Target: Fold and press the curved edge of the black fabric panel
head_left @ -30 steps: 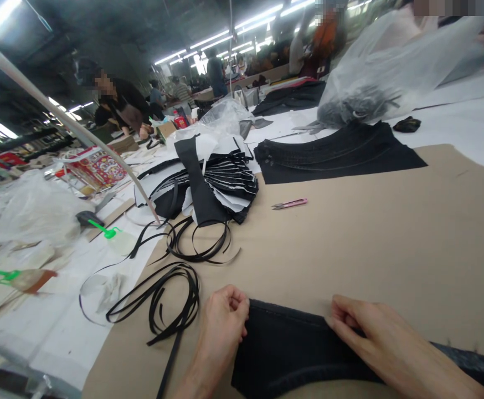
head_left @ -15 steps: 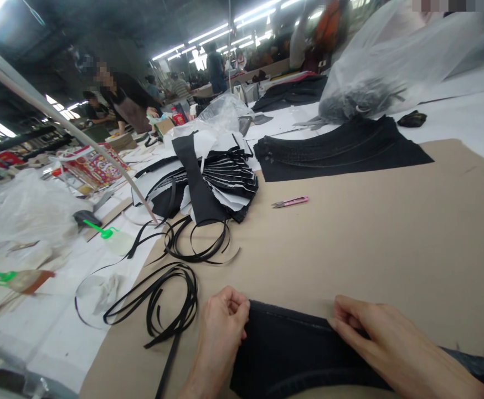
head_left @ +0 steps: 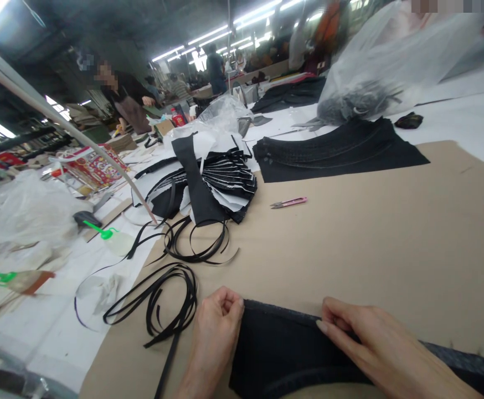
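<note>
A dark fabric piece (head_left: 279, 349) lies at the near edge of the brown paper-covered table (head_left: 370, 244). My left hand (head_left: 217, 327) is curled in a fist and pinches the piece's top left corner. My right hand (head_left: 366, 343) rests on the piece with fingers together, pinching its top edge further right. Loops of black ribbon (head_left: 163, 305) lie just left of my left hand.
A pink thread snipper (head_left: 288, 203) lies mid-table. Beyond it are a heap of black and white cut pieces (head_left: 212, 183), a stack of dark fabric (head_left: 333, 152) and a clear plastic bag (head_left: 391, 61). Green-tipped glue bottles (head_left: 115, 238) stand left. Other people work at far tables.
My right hand has slid a little to the left along the fabric's top edge. My left hand stays closed on the corner. The view has shifted slightly.
</note>
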Motion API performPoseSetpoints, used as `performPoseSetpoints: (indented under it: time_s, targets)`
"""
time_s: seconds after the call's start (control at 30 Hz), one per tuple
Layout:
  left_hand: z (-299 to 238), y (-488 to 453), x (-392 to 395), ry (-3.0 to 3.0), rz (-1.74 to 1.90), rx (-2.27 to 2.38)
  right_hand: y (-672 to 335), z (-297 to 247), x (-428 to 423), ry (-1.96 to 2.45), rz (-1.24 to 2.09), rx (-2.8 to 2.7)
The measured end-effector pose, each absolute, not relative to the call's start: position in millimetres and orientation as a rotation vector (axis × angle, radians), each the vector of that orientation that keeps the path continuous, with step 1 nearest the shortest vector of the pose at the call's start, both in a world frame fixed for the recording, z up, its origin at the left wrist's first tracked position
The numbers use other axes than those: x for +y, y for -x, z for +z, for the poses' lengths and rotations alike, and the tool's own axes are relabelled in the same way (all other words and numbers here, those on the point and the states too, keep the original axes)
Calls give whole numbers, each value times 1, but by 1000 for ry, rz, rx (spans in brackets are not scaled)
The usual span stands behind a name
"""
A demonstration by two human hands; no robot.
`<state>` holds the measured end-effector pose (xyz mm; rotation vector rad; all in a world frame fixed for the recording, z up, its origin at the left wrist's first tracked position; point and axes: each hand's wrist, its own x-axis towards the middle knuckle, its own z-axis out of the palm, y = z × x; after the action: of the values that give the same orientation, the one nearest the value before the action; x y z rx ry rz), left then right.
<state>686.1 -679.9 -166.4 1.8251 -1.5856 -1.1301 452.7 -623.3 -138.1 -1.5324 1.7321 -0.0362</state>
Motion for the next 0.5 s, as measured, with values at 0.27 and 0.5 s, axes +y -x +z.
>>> performPoseSetpoints:
  time_s: [0.27,0.5]
  targets:
    - [-165,-684,-678,-1821,-1275,-1534,-448,-140,-620,1529,-43,1753]
    - [-173,-679,-679,-1874,-1188,-1608,-446,-141,-620,1526,-66,1788]
